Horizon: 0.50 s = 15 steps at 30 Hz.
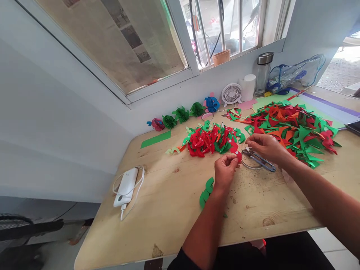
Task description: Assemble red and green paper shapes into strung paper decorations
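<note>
My left hand [224, 171] is closed in a pinch on a red paper cutout [239, 156] with a small white square on it. My right hand [266, 147] is also closed, thumb and forefinger together; a tiny whitish bit may be at the fingertips, too small to make out. Below it lies a blue-grey cutter-like tool [263, 162] across a thin pale ring [251, 167] on the table. Just beyond my left hand is a heap of red paper cutouts [201, 141] with white squares, mixed with green ones. Green curved cutouts [206, 194] lie partly behind my left forearm.
Red, green and orange paper scraps [292, 131] pile up at the right. Along the wall stand folded green paper balls [182, 114], a small fan [231, 93] and a glass bottle [263, 75]. A white power bank [126, 187] with its cable lies on the wooden table [165, 210].
</note>
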Available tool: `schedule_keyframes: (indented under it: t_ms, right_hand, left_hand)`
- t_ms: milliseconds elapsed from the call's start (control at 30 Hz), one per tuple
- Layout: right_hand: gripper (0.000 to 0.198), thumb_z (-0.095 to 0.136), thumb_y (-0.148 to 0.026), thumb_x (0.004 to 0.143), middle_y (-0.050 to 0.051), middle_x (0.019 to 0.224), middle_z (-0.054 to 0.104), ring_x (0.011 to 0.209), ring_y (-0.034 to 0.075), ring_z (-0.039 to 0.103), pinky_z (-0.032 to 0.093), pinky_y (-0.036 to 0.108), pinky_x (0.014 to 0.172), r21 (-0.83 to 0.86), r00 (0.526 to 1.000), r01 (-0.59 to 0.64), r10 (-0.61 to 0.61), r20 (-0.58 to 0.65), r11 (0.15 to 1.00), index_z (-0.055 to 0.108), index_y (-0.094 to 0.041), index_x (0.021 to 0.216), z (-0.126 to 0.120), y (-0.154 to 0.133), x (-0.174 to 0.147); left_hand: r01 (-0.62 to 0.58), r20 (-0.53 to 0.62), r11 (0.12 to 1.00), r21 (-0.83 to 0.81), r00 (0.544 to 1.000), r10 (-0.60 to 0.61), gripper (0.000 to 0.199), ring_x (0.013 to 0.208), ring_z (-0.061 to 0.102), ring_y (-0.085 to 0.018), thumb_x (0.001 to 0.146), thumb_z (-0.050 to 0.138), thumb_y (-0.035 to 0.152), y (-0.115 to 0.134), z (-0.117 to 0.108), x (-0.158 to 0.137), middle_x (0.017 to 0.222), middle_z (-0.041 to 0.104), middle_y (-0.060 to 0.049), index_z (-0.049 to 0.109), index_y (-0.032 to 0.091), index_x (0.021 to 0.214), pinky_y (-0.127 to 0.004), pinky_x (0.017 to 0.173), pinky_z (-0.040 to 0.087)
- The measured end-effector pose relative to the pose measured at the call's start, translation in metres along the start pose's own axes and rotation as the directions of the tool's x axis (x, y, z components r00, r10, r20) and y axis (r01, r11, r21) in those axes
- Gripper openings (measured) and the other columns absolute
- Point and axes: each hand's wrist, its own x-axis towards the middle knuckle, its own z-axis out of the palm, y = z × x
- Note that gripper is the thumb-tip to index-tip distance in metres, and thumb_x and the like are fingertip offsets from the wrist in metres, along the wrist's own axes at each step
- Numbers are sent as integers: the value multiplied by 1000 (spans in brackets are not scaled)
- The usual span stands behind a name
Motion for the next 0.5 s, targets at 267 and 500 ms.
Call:
schedule_keyframes:
  t_ms: [267,500]
  right_hand:
    - [17,47,-27,78,2,77,68,67,17,57,30,25,51,-491,994,98,-58,95,866,64,-24,77,-3,20,5]
    - [18,48,-23,78,3,82,68,76,19,59,30,26,52,-512,990,140,-110,89,848,65,-24,83,5,29,7]
  left_hand:
    - [-83,59,989,124,995,76,6,58,55,-10,70,62,22,-13,3,0,64,58,0,60,16,70,-22,60,45]
    - [-151,104,970,191,986,133,7,67,54,-13,73,60,23,-21,0,1,72,59,-2,61,17,75,-23,66,44]
